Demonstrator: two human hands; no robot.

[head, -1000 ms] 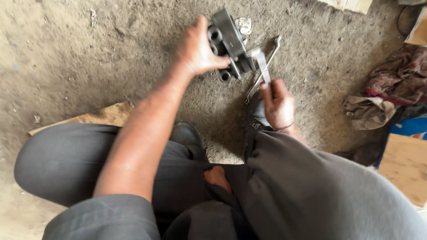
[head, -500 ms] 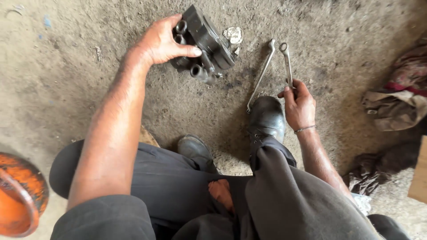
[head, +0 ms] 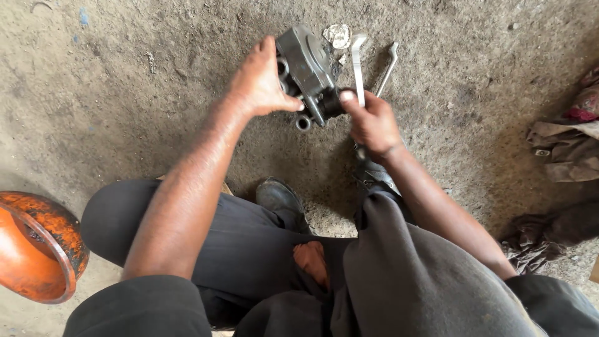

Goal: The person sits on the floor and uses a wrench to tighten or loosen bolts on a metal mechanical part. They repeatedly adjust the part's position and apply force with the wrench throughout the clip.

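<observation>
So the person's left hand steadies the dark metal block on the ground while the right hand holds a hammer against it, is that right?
Not quite. In the head view the right hand holds a metal wrench, not a hammer. The rest stands: the left hand steadies the dark metal block on the ground.

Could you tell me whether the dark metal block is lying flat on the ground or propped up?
Propped up: the left hand holds the dark metal block tilted on edge, while the right hand grips a wrench against it.
</observation>
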